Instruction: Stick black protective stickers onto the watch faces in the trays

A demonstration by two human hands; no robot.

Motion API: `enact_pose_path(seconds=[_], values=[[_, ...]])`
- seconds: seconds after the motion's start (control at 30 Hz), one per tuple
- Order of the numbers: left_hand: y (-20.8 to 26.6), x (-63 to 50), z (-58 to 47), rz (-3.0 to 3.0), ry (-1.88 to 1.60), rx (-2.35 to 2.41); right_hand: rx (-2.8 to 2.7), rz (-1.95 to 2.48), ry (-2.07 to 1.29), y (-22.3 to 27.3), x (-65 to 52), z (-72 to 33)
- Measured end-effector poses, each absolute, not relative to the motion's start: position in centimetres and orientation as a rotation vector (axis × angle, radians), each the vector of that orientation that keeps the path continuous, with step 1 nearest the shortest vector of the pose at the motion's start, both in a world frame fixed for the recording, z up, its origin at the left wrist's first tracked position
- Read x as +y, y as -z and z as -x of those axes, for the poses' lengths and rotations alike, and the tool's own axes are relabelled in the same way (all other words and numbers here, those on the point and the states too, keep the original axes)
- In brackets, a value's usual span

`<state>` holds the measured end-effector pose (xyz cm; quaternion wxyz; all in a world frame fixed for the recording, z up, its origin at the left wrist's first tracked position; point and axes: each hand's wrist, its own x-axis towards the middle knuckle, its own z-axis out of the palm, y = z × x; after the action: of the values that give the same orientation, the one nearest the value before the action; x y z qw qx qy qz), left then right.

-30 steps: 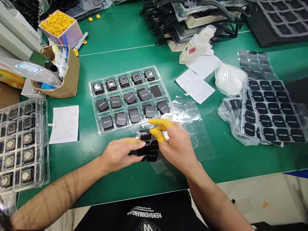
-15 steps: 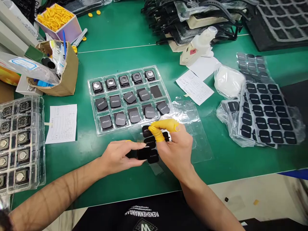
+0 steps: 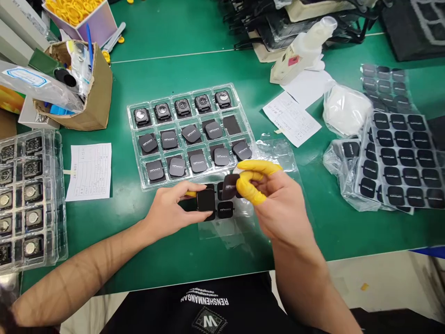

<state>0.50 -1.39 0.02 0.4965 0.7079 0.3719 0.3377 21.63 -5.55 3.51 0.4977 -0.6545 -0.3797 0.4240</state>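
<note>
The left hand (image 3: pixel 170 204) has thumb and finger closed on a watch (image 3: pixel 205 204), its long axis running away from the body. Just right of it, and a little farther off, the right hand (image 3: pixel 278 199) pinches a black sticker (image 3: pixel 230 186) (tilted, logo showing) above the sheet (image 3: pixel 217 226); whether it is wholly free is hard to tell.
</note>
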Motion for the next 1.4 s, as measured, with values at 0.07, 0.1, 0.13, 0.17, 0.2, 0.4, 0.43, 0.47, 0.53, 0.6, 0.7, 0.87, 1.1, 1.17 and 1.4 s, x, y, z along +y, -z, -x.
enact_pose_path(seconds=[0.07, 0.1, 0.13, 0.17, 0.2, 0.4, 0.43, 0.47, 0.53, 0.6, 0.7, 0.87, 1.1, 1.17, 1.4], values=[[0.1, -1.4, -0.5, -1.679, -0.795, 0.932, -0.872, 1.609, -1.233, -3.7, -5.8, -21.8], [0.2, -1.4, -0.4, -1.676, -0.776, 0.95, -0.85, 1.627, -1.311, -3.6, -6.0, -21.7], [0.2, -1.4, -0.4, -1.682, -0.757, 0.965, -0.822, 1.638, -1.371, -3.5, -6.1, -21.4], [0.3, -1.5, -0.3, -1.693, -0.745, 0.979, -0.791, 1.641, -1.418, -3.3, -6.1, -21.2], [0.3, -1.5, -0.3, -1.705, -0.734, 0.989, -0.76, 1.637, -1.449, -3.2, -6.2, -20.9], [0.2, -1.6, -0.3, -1.712, -0.722, 0.99, -0.712, 1.653, -1.475, -2.9, -6.0, -20.2], [0.2, -1.6, -0.3, -1.709, -0.719, 0.99, -0.712, 1.656, -1.476, -2.9, -6.0, -20.2], [0.2, -1.6, -0.4, -1.707, -0.72, 0.987, -0.709, 1.657, -1.471, -2.9, -6.0, -20.2], [0.1, -1.6, -0.4, -1.708, -0.735, 0.975, -0.698, 1.653, -1.456, -2.8, -6.1, -20.1], [0.1, -1.6, -0.4, -1.711, -0.752, 0.963, -0.683, 1.646, -1.44, -2.6, -6.1, -20.0], [0.1, -1.5, -0.5, -1.705, -0.754, 0.962, -0.652, 1.632, -1.429, -2.5, -6.1, -19.9], [0.1, -1.5, -0.5, -1.702, -0.751, 0.949, -0.634, 1.64, -1.426, -2.6, -6.0, -19.7], [0.0, -1.5, -0.5, -1.716, -0.773, 0.946, -0.716, 1.682, -1.366, -2.5, -6.4, -19.7], [0.0, -1.5, -0.5, -1.699, -0.776, 0.945, -0.787, 1.775, -1.248, -2.4, -6.5, -19.7], [0.0, -1.2, -0.4, -1.678, -0.748, 0.955, -0.941, 1.753, -1.239, -1.8, -6.0, -19.3]])
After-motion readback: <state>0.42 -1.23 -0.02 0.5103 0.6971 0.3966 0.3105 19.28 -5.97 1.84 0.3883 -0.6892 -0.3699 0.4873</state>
